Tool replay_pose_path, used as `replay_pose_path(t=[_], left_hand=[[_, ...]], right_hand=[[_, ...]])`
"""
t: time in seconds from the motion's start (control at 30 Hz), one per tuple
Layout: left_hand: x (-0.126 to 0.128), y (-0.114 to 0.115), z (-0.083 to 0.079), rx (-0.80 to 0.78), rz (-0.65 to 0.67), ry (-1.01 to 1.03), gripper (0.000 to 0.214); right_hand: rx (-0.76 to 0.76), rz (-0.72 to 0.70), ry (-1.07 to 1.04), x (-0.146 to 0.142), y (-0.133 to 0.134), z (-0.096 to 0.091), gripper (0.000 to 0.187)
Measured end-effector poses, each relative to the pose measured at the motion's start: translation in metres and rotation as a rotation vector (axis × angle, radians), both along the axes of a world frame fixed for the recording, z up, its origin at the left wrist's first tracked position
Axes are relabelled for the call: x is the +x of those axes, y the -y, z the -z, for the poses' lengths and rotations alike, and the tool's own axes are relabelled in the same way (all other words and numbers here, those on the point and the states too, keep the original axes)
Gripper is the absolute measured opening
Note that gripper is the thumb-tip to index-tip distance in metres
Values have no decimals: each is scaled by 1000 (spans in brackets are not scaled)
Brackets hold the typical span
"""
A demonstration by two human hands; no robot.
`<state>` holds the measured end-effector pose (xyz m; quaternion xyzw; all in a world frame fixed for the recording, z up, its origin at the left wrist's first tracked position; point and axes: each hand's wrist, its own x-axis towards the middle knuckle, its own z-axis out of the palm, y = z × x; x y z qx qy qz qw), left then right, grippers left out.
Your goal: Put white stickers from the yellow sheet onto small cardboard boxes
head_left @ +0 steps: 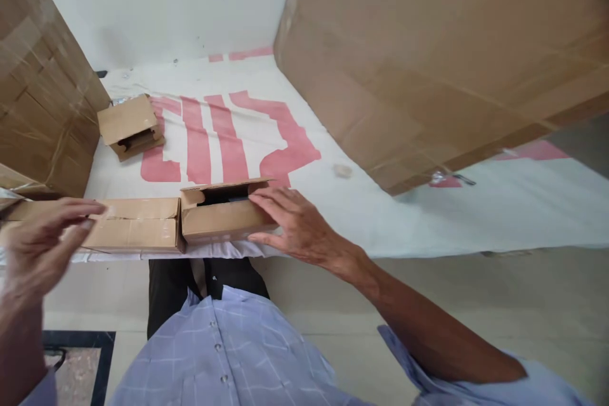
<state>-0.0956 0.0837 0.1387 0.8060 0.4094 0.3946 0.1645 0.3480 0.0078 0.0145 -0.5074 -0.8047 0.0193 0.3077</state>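
A small cardboard box (226,222) lies at the table's near edge with its top open and something dark inside. My right hand (297,222) grips its right end, fingers over the upper edge and thumb low on the front. Just left of it, end to end, is a closed cardboard box (136,225). My left hand (45,244), slightly blurred, is raised at that closed box's left end. Its fingers are stretched with a gap to the thumb, and nothing shows between them. Behind the left hand, more cardboard is partly hidden.
A large taped carton (451,70) fills the right side; another large carton (45,89) stands at left. An open-ended small box (130,124) lies near the left carton. A white cloth with red print (209,139) covers the table, against a pale wall (157,6).
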Motion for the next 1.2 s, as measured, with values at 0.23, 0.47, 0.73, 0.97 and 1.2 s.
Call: replay_pose_path(t=[0.23,0.47,0.73,0.97,1.2], left_hand=[[108,10,23,-138,293,-289,33],[149,-26,48,-168,286,-751,50],[155,-27,41,-248,302,-707,54],[135,-21,47,-263,358,-595,80],[123,-17,64,-283,320,-508,113]], right_hand=[[193,-72,76,-12,21,18,22],[21,-234,-30,-13,34,2,24],[-300,-234,302,-24,-38,-31,16],[-497,-202,657,-59,-73,-30,34],[-506,-295,635,-46,-82,-14,41]])
